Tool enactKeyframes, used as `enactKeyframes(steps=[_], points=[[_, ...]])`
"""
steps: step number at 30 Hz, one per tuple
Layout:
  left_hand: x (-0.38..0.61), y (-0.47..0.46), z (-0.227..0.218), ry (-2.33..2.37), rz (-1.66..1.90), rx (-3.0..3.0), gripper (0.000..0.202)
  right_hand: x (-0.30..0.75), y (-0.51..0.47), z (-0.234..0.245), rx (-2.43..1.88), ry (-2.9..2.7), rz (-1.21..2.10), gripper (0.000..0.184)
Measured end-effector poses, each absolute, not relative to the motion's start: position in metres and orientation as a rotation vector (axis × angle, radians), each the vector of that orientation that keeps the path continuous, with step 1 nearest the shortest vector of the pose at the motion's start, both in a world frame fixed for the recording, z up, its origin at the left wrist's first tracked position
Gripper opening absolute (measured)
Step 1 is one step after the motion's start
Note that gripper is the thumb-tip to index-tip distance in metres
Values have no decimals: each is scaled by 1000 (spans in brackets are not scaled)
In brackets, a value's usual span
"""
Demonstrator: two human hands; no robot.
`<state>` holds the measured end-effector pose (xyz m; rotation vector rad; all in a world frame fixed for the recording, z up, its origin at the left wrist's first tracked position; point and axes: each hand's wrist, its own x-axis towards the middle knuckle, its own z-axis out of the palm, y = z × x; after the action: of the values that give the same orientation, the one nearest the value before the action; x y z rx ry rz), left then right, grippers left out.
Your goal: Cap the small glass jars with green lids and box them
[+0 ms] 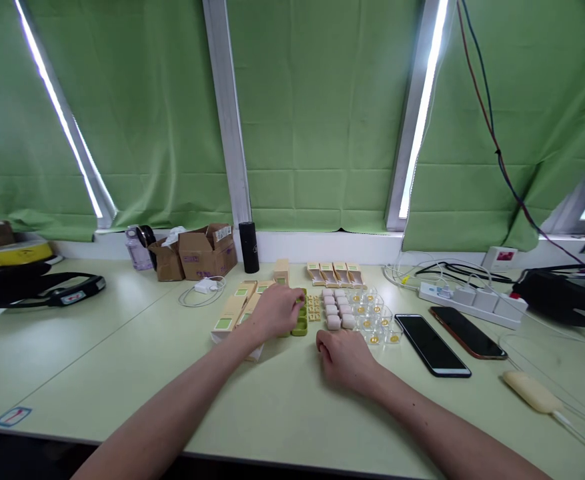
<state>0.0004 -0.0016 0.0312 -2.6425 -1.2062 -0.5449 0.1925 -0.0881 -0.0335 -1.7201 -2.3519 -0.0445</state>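
My left hand (277, 310) reaches forward over a stack of small green trays (299, 327), its fingers bent down and closed on the top one. Flat beige boxes (229, 313) lie just to its left. My right hand (345, 360) rests on the table nearer me with the fingers curled under; whether anything is inside them is hidden. Just beyond it stand rows of small white cases (335, 310), little yellow tiles (313, 308) and clear cups with gold pieces (377, 323).
Two phones (432, 343) (467, 331) lie to the right, with a power strip (472, 297) and cables behind. A cream handle (529, 390) lies far right. Cardboard boxes (207, 250), a black cylinder (249, 247) and open beige boxes (335, 272) line the back. A black headset (37, 287) sits at the left.
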Motion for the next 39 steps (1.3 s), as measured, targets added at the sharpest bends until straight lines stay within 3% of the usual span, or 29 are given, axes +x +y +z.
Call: enactKeyframes(steps=[6, 19, 22, 28, 39], points=[[-10, -23, 15, -1162, -302, -2681, 18, 194, -90, -28, -1737, -2253, -7, 19], [-1, -33, -2, -1243, -125, -2572, 16, 198, -83, -32, -1644, -2083, -7, 11], [2, -37, -5, -1215, -186, -2575, 16, 201, -80, -35, -1486, -2047, -63, 17], [3, -42, -18, -921, -407, -2523, 17, 208, -72, -42, -1203, -1951, -71, 50], [-1, -43, -8, -473, -1149, -2371, 11, 212, -73, -37, -942, -1727, 144, 45]])
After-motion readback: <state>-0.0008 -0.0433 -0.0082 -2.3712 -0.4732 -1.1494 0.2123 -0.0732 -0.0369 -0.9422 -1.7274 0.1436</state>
